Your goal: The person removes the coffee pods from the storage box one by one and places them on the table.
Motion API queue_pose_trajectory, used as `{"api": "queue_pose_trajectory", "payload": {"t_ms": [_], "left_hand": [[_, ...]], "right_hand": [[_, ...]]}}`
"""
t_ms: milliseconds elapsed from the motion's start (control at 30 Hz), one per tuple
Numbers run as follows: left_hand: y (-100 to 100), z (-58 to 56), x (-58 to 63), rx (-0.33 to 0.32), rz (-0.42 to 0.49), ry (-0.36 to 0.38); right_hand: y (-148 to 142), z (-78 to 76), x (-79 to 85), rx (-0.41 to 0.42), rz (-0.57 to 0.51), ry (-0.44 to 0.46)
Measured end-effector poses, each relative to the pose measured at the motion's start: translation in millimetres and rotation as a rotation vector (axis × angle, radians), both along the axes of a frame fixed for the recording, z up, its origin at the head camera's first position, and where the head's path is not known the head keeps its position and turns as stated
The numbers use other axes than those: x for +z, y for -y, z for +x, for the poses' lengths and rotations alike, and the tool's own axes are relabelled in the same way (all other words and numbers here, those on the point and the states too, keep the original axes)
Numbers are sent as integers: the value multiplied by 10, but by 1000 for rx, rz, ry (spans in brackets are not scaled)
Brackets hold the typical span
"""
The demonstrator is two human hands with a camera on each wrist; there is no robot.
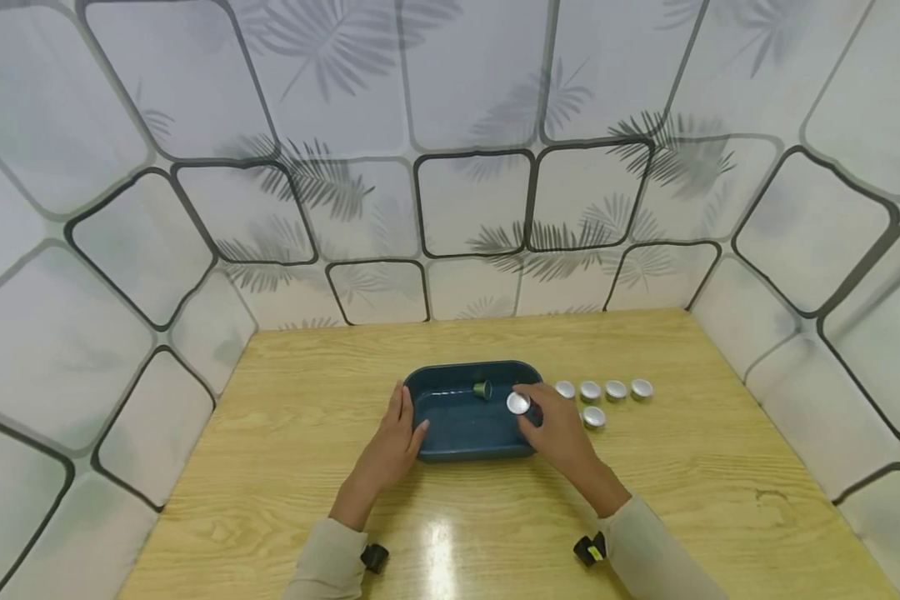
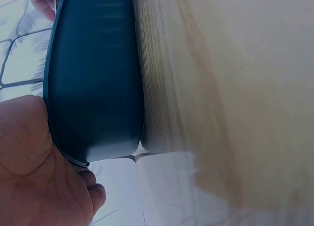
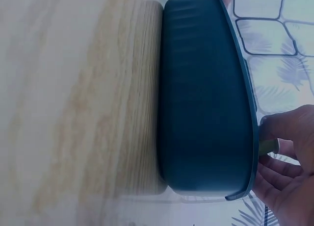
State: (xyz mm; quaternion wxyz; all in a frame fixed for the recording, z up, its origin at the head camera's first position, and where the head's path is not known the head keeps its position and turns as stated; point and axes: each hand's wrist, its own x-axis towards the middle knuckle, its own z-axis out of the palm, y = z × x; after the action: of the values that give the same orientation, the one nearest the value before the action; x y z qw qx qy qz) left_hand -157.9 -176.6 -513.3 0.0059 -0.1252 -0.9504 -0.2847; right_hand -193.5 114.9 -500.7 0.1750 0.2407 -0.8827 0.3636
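A dark blue tray with rounded corners sits on the wooden table. My left hand grips its left end, thumb over the rim and fingers along the outside. Above the tray's right end, my right hand pinches a coffee capsule between thumb and fingers, its silver lid facing up. The right wrist view shows the green side of this capsule just past the rim. Another green capsule lies on its side inside the tray, near the back wall.
To the right of the tray, several capsules stand lid up in a back row. A capsule stands in front of them, with one more partly hidden by my right hand. Patterned white walls border the wooden table behind and at the sides.
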Motion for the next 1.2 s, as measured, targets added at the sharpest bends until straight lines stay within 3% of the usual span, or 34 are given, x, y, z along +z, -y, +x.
{"api": "queue_pose_trajectory", "payload": {"t_ms": [367,700,1200], "left_hand": [[-9,9,-51,3,-7,-9],[-5,0,-26,4,-7,-20],[-11,5,5,2,0,-4]], "right_hand": [[-121,110,-38,-86,-62,-8],[-156,164,-15,-101,-63,-16],[-275,163,-100,-72,-138,-178]]}}
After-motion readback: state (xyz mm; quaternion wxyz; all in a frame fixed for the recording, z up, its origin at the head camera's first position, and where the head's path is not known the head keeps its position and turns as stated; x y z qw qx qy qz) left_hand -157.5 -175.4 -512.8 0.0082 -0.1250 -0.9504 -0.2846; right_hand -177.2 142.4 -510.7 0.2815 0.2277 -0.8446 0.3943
